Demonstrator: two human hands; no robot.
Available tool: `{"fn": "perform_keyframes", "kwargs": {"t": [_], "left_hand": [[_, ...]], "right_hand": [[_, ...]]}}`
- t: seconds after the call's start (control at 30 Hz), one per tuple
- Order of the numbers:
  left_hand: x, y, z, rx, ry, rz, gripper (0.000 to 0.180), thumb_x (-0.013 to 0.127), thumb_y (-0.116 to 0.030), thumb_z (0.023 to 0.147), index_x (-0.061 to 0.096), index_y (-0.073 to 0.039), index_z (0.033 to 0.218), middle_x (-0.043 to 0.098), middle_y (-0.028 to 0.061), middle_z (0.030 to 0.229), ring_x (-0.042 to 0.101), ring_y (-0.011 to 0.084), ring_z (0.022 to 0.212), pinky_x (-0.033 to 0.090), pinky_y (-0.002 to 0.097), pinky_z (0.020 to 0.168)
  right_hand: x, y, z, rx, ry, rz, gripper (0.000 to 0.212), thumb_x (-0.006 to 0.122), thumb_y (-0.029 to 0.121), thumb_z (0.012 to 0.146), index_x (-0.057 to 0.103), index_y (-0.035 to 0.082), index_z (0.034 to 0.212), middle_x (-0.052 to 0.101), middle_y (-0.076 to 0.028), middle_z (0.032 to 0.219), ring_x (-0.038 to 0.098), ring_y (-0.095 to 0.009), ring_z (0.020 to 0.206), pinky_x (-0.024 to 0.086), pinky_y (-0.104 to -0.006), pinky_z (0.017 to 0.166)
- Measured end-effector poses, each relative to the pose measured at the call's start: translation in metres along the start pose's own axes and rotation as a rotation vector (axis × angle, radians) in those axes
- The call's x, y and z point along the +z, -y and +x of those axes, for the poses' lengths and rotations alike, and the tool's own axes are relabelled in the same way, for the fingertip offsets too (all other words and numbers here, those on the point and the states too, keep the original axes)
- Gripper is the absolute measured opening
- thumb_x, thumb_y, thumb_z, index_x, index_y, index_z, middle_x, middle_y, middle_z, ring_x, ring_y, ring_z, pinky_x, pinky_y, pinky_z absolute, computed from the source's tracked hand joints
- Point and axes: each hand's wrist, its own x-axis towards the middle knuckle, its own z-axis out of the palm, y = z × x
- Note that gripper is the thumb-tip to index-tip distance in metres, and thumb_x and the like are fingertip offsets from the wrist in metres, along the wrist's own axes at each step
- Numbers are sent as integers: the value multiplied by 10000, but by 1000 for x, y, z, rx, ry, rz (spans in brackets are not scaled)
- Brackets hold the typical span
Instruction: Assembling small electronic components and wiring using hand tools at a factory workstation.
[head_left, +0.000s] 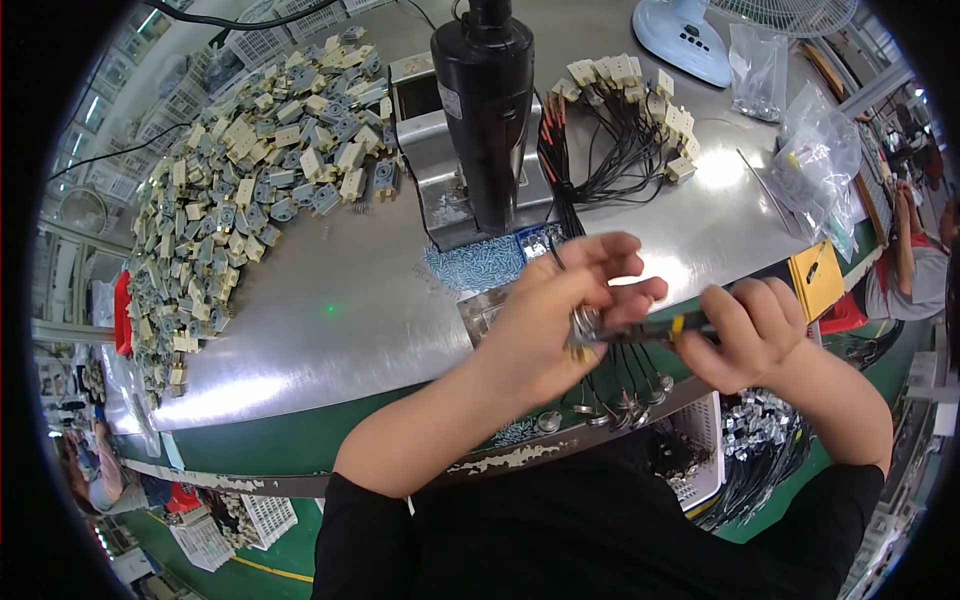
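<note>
My right hand (748, 335) is wrapped round dark-handled pliers (655, 330) with a yellow mark. Their jaws reach left to a small round metal part (585, 324), which my left hand (555, 310) holds at its palm, fingers loosely curled and slightly blurred. Exactly how the jaws meet the part is hard to make out. Black cables (612, 178) run from cream connectors (672, 125) at the back down under my left hand. Below my hands, several cable ends with round metal caps (630, 412) hang at the table's front edge.
A black power tool (485, 110) stands upright in a metal fixture (437, 170). Small blue screws (472, 265) lie before it. Cream-and-grey connector housings (255, 170) cover the left side. A fan base (680, 40), plastic bags (815, 160) and a white basket (708, 450) are on the right.
</note>
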Motion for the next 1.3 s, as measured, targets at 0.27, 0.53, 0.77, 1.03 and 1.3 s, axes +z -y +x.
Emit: {"fn": "perform_keyframes", "kwargs": {"t": [0.27, 0.53, 0.77, 1.03, 1.3], "left_hand": [[-9, 10, 8, 393, 0, 716, 303, 465, 97, 923, 672, 88, 1143, 707, 166, 1061, 746, 256, 1014, 628, 351, 894], [-2, 1, -2, -72, 165, -211, 384, 447, 150, 854, 632, 18, 1164, 660, 108, 1054, 736, 319, 1047, 652, 313, 830], [-4, 8, 9, 420, 19, 780, 323, 426, 90, 925, 670, 99, 1136, 717, 179, 1055, 744, 254, 1009, 622, 355, 902], [-2, -3, -1, -123, 107, -199, 345, 455, 146, 854, 649, 9, 1104, 659, 92, 994, 723, 280, 1001, 661, 279, 764], [-9, 5, 8, 383, 63, 803, 316, 420, 83, 943, 662, 104, 1145, 716, 176, 1080, 731, 233, 1040, 617, 359, 901]], "right_hand": [[-16, 31, 5, 1094, 770, 1388, 210, 687, 232, 965, 614, 81, 838, 549, -70, 792, 532, -251, 666, 435, -362, 605], [-12, 0, 1, 32, 117, 17, 178, 708, 250, 669, 577, 171, 760, 508, -3, 799, 479, -163, 643, 342, -298, 540], [-24, 26, 9, 951, 705, 1217, 238, 722, 206, 925, 573, 37, 847, 547, -115, 890, 532, -277, 752, 434, -394, 645], [-13, 9, 4, 84, 211, 60, 233, 764, 283, 784, 583, 137, 783, 545, -15, 828, 500, -190, 675, 392, -327, 585], [-28, 25, 20, 909, 689, 1071, 284, 737, 265, 916, 559, 62, 826, 529, -77, 829, 529, -261, 737, 419, -337, 641]]}}
